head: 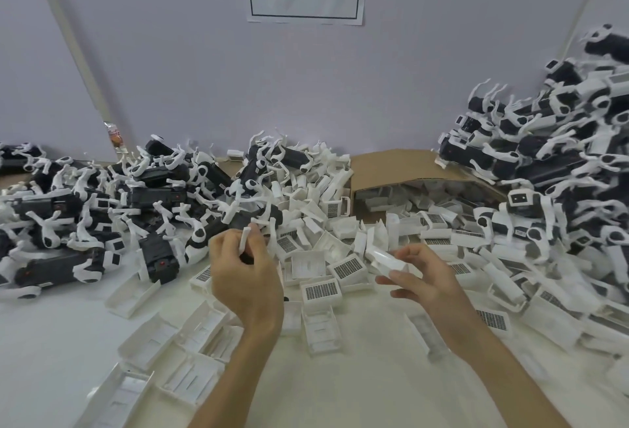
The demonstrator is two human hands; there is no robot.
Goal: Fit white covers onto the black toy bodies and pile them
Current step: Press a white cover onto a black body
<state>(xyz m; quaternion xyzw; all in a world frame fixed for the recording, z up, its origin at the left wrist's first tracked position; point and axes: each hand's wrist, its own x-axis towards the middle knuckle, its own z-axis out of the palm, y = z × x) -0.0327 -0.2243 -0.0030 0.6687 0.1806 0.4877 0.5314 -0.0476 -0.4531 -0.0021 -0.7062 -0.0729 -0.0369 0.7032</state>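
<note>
**Cover in the right hand, lying just right of the left hand's grip**

The 2 hands were raised over the middle of the surface, apart, with a gap of loose covers showing between them. The right hand pinched 1 white cover between thumb and curled fingers. The cover stuck out leftward past the fingertips. Its long axis ran roughly from the left edge toward the right edge, with the left end tipped slightly toward the far edge.

The left hand was curled tight round a slim white part that stood up between thumb and fingers. Something dark showed under the fingers. Whether that was a whole toy body could not be told, since the hand hid it.

The cover therefore lay to the right of the left hand's grip, at about the same height, with its free end pointing at that hand. Joining them looked to call for a short move inward by the right hand, which held the cover and was the nearer of the 2 to it.

Uncovered black toy bodies were heaped toward the far left corner. A taller fitted pile rose at the far right corner. A cardboard box of covers lay at the far edge between them.
</note>
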